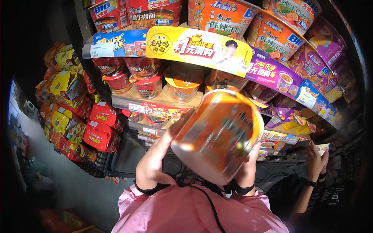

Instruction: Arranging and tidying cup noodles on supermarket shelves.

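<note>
An orange instant-noodle tub (217,134) is held up close to the camera, tilted and blurred. My left hand (156,155) grips it from the left, its fingers partly hidden behind the tub. On the opposite side my right hand (251,157) holds the tub near its lower edge, mostly covered by it. Behind it runs a shelf with red noodle tubs (147,87) and an orange-lidded tub (184,84). Above these curves a yellow promotional strip (198,51) bearing writing.
Larger orange noodle tubs (223,19) stand on the upper shelf, with purple tubs (313,64) to the right. Bagged noodle multipacks (102,137) are stacked at left over a black crate (100,166). At right, another person's hands (317,158) hold a small pack.
</note>
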`<state>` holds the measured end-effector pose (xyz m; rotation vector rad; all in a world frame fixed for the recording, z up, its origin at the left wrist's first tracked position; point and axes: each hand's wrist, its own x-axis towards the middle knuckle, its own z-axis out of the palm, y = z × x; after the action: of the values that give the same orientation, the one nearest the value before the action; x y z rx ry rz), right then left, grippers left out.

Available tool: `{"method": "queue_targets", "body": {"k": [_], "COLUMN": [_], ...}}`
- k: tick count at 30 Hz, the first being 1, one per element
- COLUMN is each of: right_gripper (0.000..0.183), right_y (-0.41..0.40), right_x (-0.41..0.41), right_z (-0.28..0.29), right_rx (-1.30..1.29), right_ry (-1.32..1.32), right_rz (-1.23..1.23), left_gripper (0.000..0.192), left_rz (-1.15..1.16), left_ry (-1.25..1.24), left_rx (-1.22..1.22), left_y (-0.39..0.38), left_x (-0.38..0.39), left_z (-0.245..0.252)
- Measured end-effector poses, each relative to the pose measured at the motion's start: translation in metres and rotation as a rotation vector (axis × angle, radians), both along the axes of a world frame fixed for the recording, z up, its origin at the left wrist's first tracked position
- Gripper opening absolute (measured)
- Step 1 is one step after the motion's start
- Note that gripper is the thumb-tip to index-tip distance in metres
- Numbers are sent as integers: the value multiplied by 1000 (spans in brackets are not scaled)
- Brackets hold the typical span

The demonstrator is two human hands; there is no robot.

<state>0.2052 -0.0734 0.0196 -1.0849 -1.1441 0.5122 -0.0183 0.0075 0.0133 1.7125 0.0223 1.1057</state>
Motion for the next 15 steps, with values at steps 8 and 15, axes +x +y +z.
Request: {"method": "queue_targets", "body": {"k": [8, 15], "right_gripper": [66, 62], "right_y": [-19, -22], "right_x": [-14, -22], "right_z": [-48, -50], "right_rx": [-266, -186], "right_ry": [216, 222], "right_rz": [96, 99], "left_gripper": [130, 117], "left_rz": [-164, -50], "left_ry": [-31, -59], "left_rx": [174, 404], "left_y": [-1, -1], "left_x": [9, 11], "left_z": [12, 24]}}
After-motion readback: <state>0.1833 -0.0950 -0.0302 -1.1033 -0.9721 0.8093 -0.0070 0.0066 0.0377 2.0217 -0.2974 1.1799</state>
